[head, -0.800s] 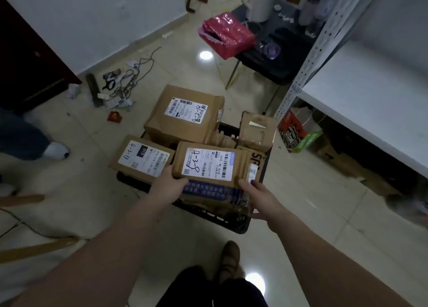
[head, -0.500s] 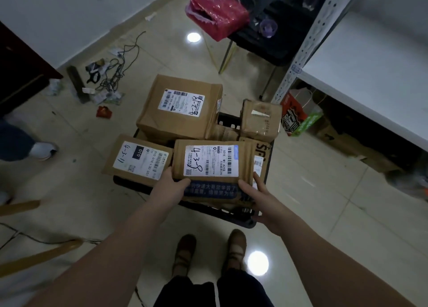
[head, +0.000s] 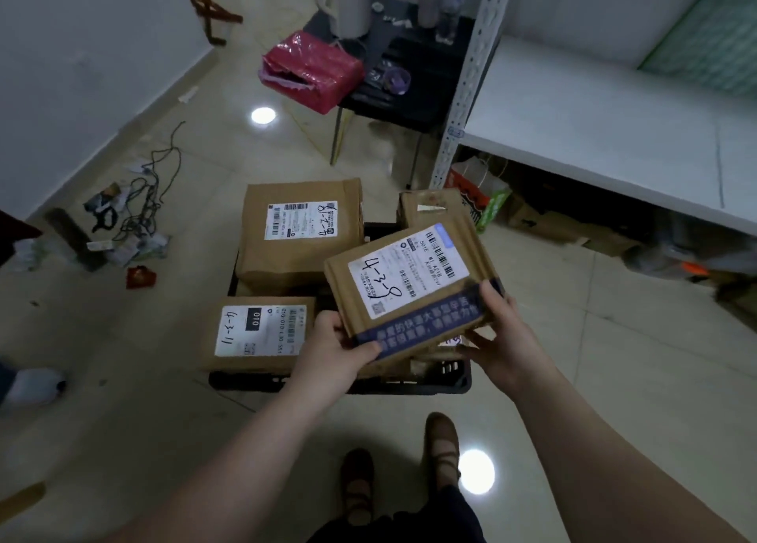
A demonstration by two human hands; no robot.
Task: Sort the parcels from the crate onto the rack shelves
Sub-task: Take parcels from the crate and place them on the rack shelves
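Two hands hold one tilted parcel (head: pixel 409 280) just above the crate (head: pixel 409 386): the left hand (head: pixel 332 358) pinches its near corner, and the right hand (head: pixel 504 337) curls round the near edge. With both grips on one edge, the far end could droop and slip, though finger depth beneath is unclear. The rack shelf (head: pixel 594 132) lies well right of the crate.
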